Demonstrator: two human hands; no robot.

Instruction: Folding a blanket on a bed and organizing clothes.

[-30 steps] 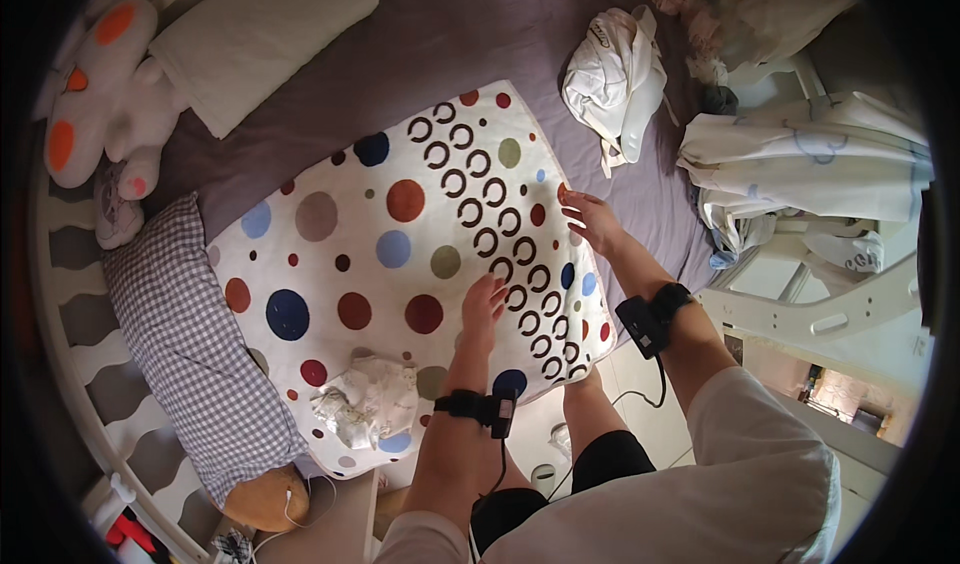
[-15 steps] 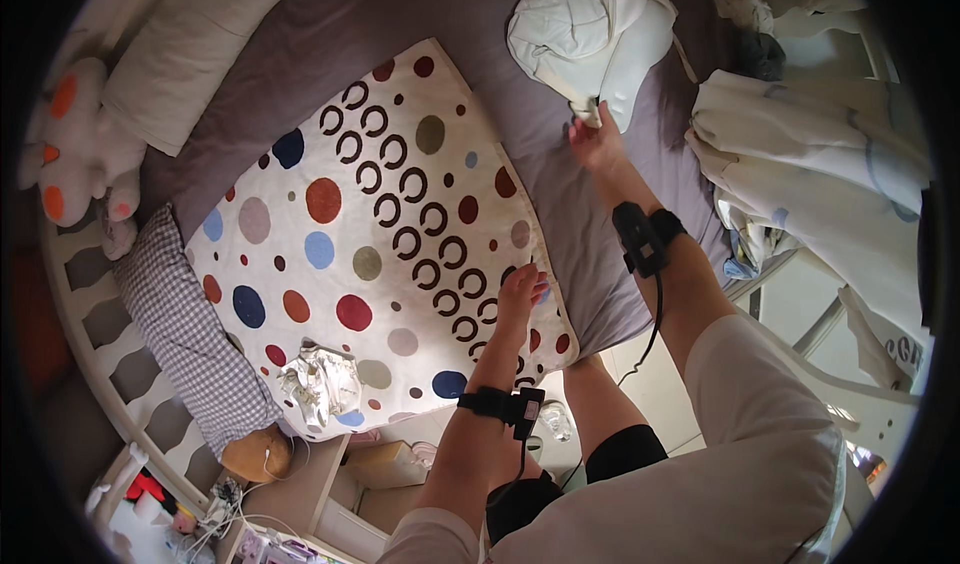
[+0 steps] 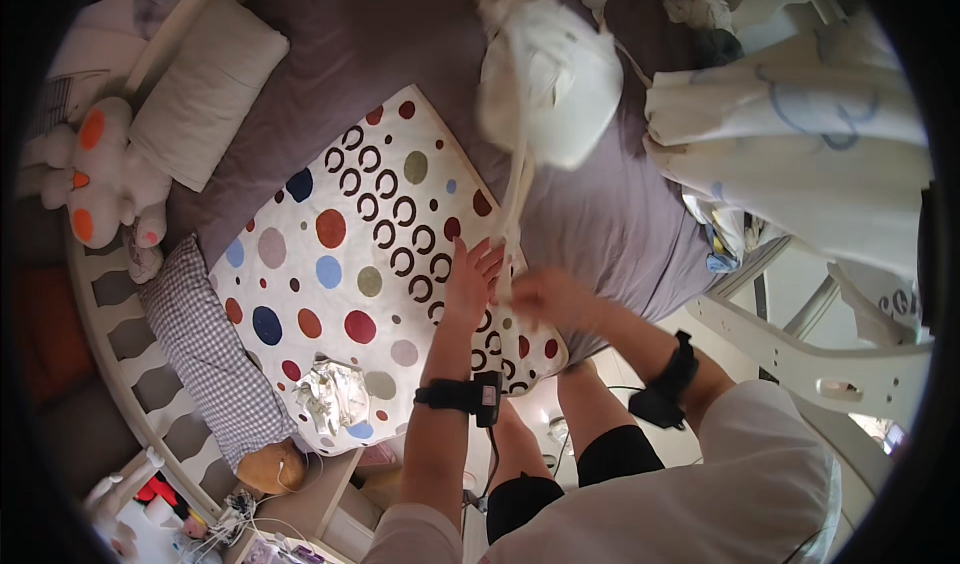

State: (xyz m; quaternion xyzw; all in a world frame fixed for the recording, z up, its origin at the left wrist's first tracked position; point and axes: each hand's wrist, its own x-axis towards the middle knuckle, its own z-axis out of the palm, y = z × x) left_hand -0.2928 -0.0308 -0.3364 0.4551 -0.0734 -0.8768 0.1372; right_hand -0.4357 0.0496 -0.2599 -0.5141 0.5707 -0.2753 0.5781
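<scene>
Over the grey-purple bed hangs or lies a white, bulky cloth item with long straps (image 3: 555, 84), blurred by motion; its exact kind is not plain. One pale strap (image 3: 517, 189) runs taut from it toward me. My right hand (image 3: 555, 299), smeared a little, is closed on the lower end of that strap. Just left of it is my left hand (image 3: 470, 279), with fingers apart beside the strap; any contact is unclear. Both hands are above a white blanket with coloured dots (image 3: 385, 309).
A crumpled white shiny bundle (image 3: 332, 396) lies on the blanket. Along the left are a checked pillow (image 3: 215, 354), a plush toy (image 3: 105, 174) and a pale pillow (image 3: 210, 94). White cloth (image 3: 790, 129) drapes at right, above a white bed rail (image 3: 830, 354).
My right hand has come back toward me from the white cloth item, drawing out a strap. The item has shifted left and turned. My left hand has moved slightly left and up.
</scene>
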